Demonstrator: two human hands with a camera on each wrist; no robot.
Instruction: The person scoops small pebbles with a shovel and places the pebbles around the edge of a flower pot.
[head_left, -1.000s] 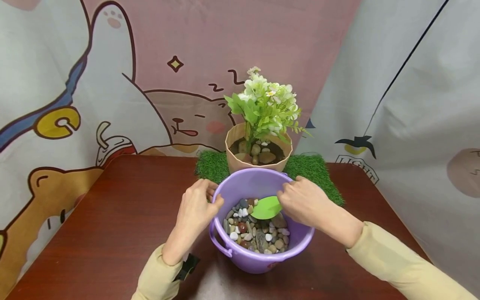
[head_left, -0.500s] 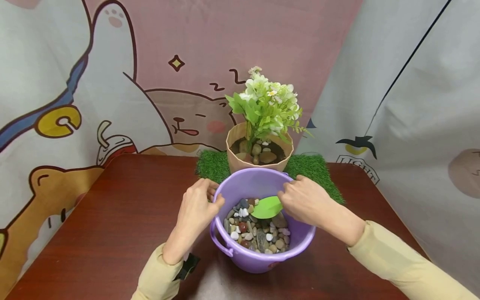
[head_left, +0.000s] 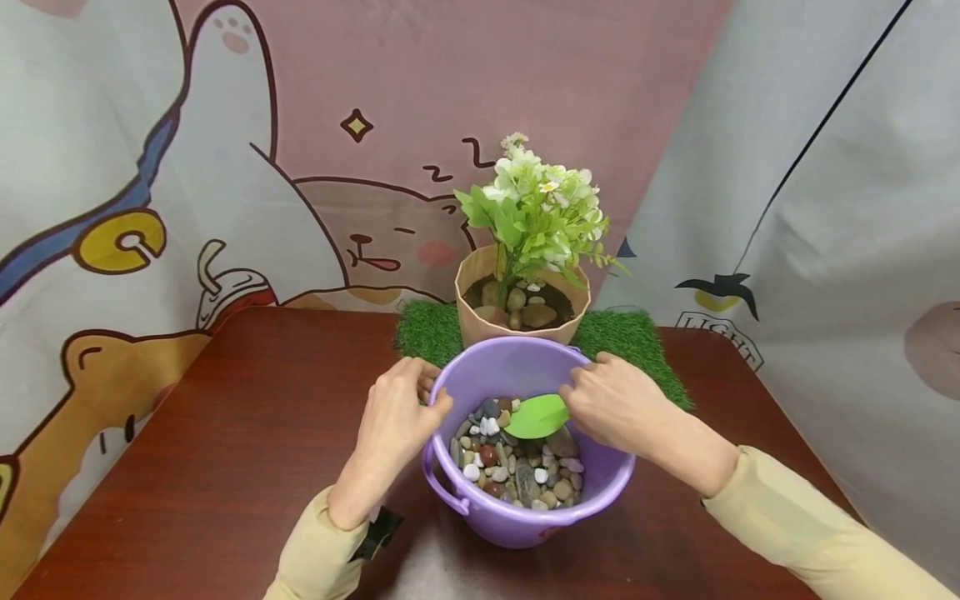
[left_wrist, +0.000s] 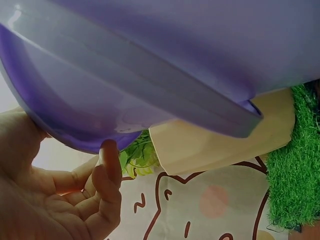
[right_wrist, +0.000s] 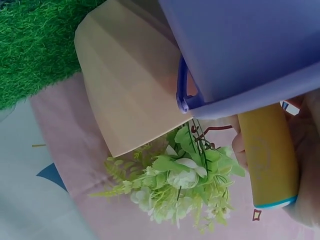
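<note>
A purple bucket stands upright near the middle of the table, holding many mixed pebbles. My left hand grips its left rim, thumb over the edge; the left wrist view shows curled fingers at the rim. Inside the right part of the bucket, my right hand holds a small shovel by its yellow handle. Its green blade lies low over the pebbles, with none seen on top of it. In the head view the hand covers the handle.
Right behind the bucket is a beige pot with white flowers, soil and several stones. It stands on a green turf mat. A brown table lies under everything, with a printed cloth behind.
The head view has shifted slightly, moving the whole scene a little to the right. Both hands, the shovel and the bucket keep the same places relative to each other.
</note>
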